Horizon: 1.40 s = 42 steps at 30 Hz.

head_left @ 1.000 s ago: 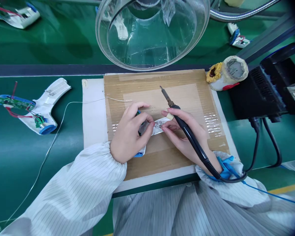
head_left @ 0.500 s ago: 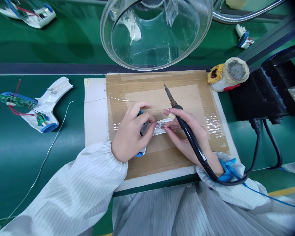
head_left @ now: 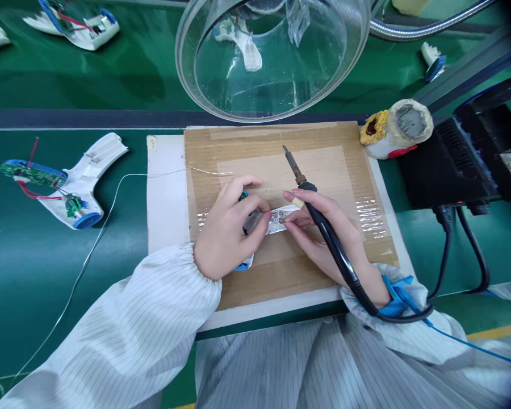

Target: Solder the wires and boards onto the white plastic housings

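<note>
My left hand (head_left: 232,233) arches over a white plastic housing (head_left: 276,221) with blue ends, hiding much of it. Its thumb and index finger pinch at the housing's narrow part, where a thin wire shows at their tips. In my right hand (head_left: 323,241) rests a soldering iron (head_left: 335,244) with a black handle, its metal tip pointing up and away from the housing. The right thumb and a fingertip also pinch together at the housing's narrow part; whatever small thing they hold there is hidden. Under both hands lies a brown cardboard sheet (head_left: 289,278).
At left lies another white housing (head_left: 85,176) with a green circuit board (head_left: 34,173). Solder wire (head_left: 121,182) runs onto the cardboard. A clear round hood (head_left: 272,108) overhangs the back. A white pot (head_left: 409,125) and black equipment (head_left: 443,165) stand at right.
The housings on the green strip at the back have shifted right, and a white piece has come in at the upper left. Both hands have stayed nearly still.
</note>
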Motion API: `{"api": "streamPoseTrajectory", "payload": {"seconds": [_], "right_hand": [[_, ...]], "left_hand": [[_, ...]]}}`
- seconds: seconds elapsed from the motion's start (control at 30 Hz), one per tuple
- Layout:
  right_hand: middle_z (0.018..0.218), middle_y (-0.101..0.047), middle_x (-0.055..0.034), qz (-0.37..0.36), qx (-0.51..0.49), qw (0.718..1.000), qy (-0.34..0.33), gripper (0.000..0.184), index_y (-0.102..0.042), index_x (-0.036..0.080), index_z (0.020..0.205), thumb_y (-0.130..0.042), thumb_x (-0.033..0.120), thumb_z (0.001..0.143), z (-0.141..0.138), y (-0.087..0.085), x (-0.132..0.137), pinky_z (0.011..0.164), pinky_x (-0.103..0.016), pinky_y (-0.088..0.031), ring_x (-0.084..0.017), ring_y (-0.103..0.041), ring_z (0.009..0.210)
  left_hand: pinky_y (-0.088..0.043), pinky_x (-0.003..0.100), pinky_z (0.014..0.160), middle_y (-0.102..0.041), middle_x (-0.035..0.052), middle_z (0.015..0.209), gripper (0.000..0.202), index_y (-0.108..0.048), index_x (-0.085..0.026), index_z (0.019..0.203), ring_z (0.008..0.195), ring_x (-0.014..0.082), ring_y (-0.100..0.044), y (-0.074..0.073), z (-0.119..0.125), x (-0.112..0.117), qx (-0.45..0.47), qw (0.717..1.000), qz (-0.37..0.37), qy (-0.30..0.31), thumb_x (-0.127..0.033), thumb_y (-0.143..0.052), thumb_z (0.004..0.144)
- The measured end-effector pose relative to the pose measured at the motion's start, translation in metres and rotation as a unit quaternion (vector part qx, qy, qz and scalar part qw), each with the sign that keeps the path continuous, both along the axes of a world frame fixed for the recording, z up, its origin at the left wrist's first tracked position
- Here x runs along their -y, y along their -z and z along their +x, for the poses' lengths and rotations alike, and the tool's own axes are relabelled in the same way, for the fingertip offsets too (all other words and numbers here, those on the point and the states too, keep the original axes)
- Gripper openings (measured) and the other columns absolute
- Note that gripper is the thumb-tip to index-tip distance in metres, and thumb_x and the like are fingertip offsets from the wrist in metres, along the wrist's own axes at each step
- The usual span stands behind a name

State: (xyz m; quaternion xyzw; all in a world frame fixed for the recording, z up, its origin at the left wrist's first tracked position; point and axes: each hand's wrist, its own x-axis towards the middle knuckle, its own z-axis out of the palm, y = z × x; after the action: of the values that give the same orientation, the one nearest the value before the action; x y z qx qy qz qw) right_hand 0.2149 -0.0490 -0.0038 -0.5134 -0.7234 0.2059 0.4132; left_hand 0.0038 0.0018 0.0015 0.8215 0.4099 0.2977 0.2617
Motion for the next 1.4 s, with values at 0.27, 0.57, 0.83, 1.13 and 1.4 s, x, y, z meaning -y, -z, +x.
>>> {"api": "streamPoseTrajectory", "payload": {"seconds": [0.27,0.57,0.83,1.13,1.4], "right_hand": [[0.123,-0.079,-0.0033,0.017,0.033,0.999,-0.008,0.056,-0.057,0.033,0.147,-0.068,0.009,0.097,-0.001,-0.004,-0.003,0.08,-0.028,-0.071,-0.016,-0.081,0.084],[0.141,-0.072,-0.0067,0.0,0.006,1.0,-0.009,0.059,-0.055,0.034,0.149,-0.069,0.01,0.097,0.0,-0.001,-0.002,0.084,-0.032,-0.072,-0.018,-0.081,0.088],[0.148,-0.067,-0.0066,-0.059,-0.01,0.998,-0.036,0.056,-0.052,0.032,0.152,-0.068,0.017,0.101,0.007,0.0,-0.001,0.097,-0.033,-0.069,-0.017,-0.081,0.096],[0.144,-0.071,-0.0046,0.019,0.033,0.999,-0.017,0.057,-0.052,0.033,0.152,-0.071,0.017,0.101,0.006,0.002,0.003,0.096,-0.028,-0.068,-0.017,-0.082,0.103],[0.142,-0.072,-0.0043,-0.036,-0.052,0.998,-0.001,0.055,-0.055,0.033,0.148,-0.072,0.013,0.1,-0.003,0.009,-0.003,0.098,-0.029,-0.067,-0.018,-0.082,0.106]], "left_hand": [[-0.053,0.051,0.109,-0.062,0.0173,0.134,0.009,-0.067,-0.019,0.094,0.131,0.0313,-0.063,-0.001,0.003,0.003,-0.005,1.0,0.017,-0.015,-0.026,-0.065,0.099],[-0.054,0.049,0.107,-0.062,0.0156,0.132,0.02,-0.065,-0.02,0.089,0.129,0.0313,-0.063,0.001,0.009,0.004,-0.007,0.999,0.017,-0.041,-0.035,-0.076,0.096],[-0.052,0.048,0.109,-0.059,0.0157,0.136,0.018,-0.067,-0.019,0.089,0.133,0.0327,-0.061,-0.001,0.005,0.002,-0.02,0.999,-0.018,-0.04,-0.034,-0.076,0.094],[-0.053,0.045,0.107,-0.066,0.0114,0.126,0.017,-0.06,-0.018,0.116,0.124,0.0264,-0.065,0.001,0.004,-0.001,0.024,0.999,-0.028,-0.036,-0.026,-0.063,0.102],[-0.051,0.037,0.109,-0.068,0.01,0.128,0.026,-0.058,-0.017,0.132,0.124,0.0205,-0.064,-0.001,-0.01,-0.001,0.053,0.995,-0.062,-0.055,-0.026,-0.051,0.109]]}}
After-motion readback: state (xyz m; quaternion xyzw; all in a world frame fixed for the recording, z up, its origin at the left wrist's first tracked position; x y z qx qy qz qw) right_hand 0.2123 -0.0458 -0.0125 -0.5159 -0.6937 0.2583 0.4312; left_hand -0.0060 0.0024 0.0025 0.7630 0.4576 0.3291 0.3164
